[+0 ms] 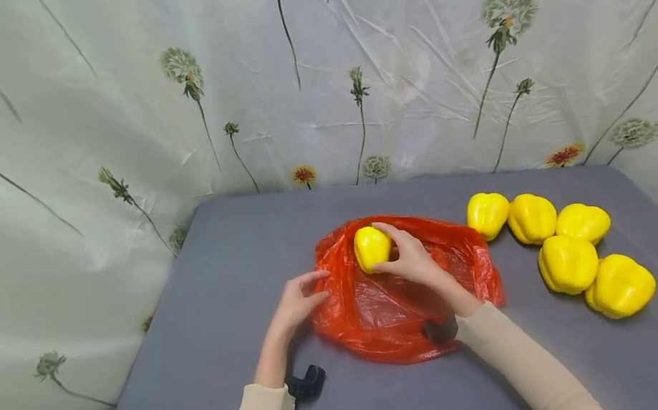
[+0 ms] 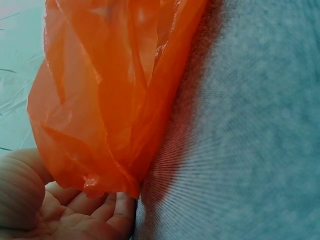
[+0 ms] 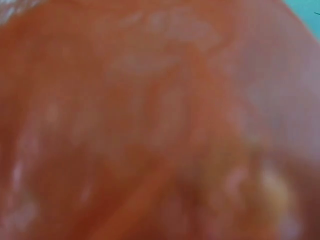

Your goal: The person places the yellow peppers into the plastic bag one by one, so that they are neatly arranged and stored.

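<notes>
A red plastic bag (image 1: 386, 348) lies spread on the table with its mouth facing up. Over its far left part, my right hand (image 1: 411, 260) grips a yellow bell pepper (image 1: 372, 248) between thumb and fingers. The left hand (image 1: 297, 303) is at the bag's left edge, thumb and fingers apart, fingertips right at the plastic. In the left wrist view the bag's crumpled edge (image 2: 100, 125) hangs over that hand's fingers (image 2: 90, 202). Blurred red plastic (image 3: 125, 100) fills the right wrist view, hiding the right hand there.
Several more yellow bell peppers (image 1: 568, 264) lie grouped on the grey table (image 1: 198, 357) to the right of the bag. A black wrist-worn device (image 1: 308, 382) shows beside the left wrist. Behind the table hangs a pale curtain (image 1: 257, 86) printed with dandelions.
</notes>
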The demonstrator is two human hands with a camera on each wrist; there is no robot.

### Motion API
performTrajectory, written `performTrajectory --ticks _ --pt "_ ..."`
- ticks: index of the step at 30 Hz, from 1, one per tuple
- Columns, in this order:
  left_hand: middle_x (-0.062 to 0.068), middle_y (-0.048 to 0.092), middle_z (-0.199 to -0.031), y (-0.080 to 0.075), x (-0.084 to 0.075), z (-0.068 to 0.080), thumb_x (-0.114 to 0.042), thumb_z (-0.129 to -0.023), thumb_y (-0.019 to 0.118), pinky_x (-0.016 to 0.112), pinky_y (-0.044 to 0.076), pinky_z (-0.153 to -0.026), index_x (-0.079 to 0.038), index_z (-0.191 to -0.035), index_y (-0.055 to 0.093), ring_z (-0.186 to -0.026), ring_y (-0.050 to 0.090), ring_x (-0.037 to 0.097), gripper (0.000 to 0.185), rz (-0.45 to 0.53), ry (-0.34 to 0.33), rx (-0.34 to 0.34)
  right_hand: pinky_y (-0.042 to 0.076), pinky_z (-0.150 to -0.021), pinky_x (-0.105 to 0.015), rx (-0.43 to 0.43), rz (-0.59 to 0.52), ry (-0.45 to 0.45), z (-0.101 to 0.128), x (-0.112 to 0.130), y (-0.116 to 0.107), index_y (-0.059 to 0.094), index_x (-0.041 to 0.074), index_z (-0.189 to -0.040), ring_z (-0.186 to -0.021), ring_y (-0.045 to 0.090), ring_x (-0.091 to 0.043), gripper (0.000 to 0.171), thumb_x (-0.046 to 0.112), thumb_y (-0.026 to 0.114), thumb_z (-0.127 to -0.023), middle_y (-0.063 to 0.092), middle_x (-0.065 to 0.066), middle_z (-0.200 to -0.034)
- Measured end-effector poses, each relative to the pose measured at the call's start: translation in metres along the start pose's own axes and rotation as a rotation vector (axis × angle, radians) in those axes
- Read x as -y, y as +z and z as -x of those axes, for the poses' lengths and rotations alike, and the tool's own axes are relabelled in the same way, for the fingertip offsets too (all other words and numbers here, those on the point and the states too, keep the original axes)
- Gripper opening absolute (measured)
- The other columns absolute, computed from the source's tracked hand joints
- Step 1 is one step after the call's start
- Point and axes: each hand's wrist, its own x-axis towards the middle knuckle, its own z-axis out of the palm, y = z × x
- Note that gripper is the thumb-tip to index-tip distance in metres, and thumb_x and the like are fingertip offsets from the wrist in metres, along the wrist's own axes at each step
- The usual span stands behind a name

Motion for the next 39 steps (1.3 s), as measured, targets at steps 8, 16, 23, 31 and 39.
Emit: performTrajectory --ticks 8,16,23,31,39 --pt "0.017 0.06 -0.128 0.005 -0.001 0.001 -0.001 -0.085 0.06 0.043 0.048 -0.098 -0.004 -0.122 0.061 -0.118 0.056 0.031 0.037 0.02 -0.009 -0.019 0.051 -0.089 -0.044 0.013 0.0 0.017 0.0 0.0 0.0 0.032 0.016 -0.145 -0.112 0.05 -0.032 0.078 0.021 0.074 -0.079 0.046 -0.018 -0.135" --pt "0.017 0.059 -0.129 0.001 -0.006 0.003 -0.003 -0.086 0.058 0.044 0.047 -0.099 -0.004 -0.124 0.059 -0.12 0.055 0.031 0.038 0.022 -0.012 -0.006 0.048 -0.092 -0.049 0.021 0.006 0.014 -0.003 0.003 0.001 0.028 0.016 -0.147 -0.119 0.047 -0.034 0.079 0.021 0.072 -0.081 0.042 -0.019 -0.138" --pt "0.017 0.059 -0.128 0.001 -0.006 0.002 -0.005 -0.087 0.059 0.043 0.048 -0.098 -0.004 -0.123 0.059 -0.117 0.057 0.031 0.036 0.015 -0.029 -0.004 0.05 -0.088 -0.044 0.057 0.002 0.008 -0.004 0.001 -0.001 0.026 0.016 -0.148 -0.113 0.049 -0.033 0.08 0.021 0.071 -0.082 0.042 -0.021 -0.137" --pt "0.023 0.057 -0.129 0.0 -0.021 0.008 -0.003 -0.087 0.058 0.044 0.046 -0.1 0.003 -0.124 0.056 -0.12 0.054 0.036 0.037 0.02 -0.014 0.028 0.048 -0.082 -0.036 0.079 0.015 0.024 -0.001 -0.001 -0.002 0.02 0.016 -0.149 -0.102 0.049 -0.029 0.085 0.023 0.071 -0.082 0.043 -0.02 -0.135" --pt "0.022 0.057 -0.129 0.002 -0.011 0.003 -0.004 -0.088 0.058 0.045 0.046 -0.101 0.002 -0.125 0.056 -0.119 0.055 0.035 0.038 0.035 -0.025 0.013 0.046 -0.092 -0.048 0.099 0.029 0.028 0.006 0.004 -0.008 0.017 0.014 -0.15 -0.116 0.046 -0.035 0.088 0.021 0.071 -0.082 0.04 -0.021 -0.139"
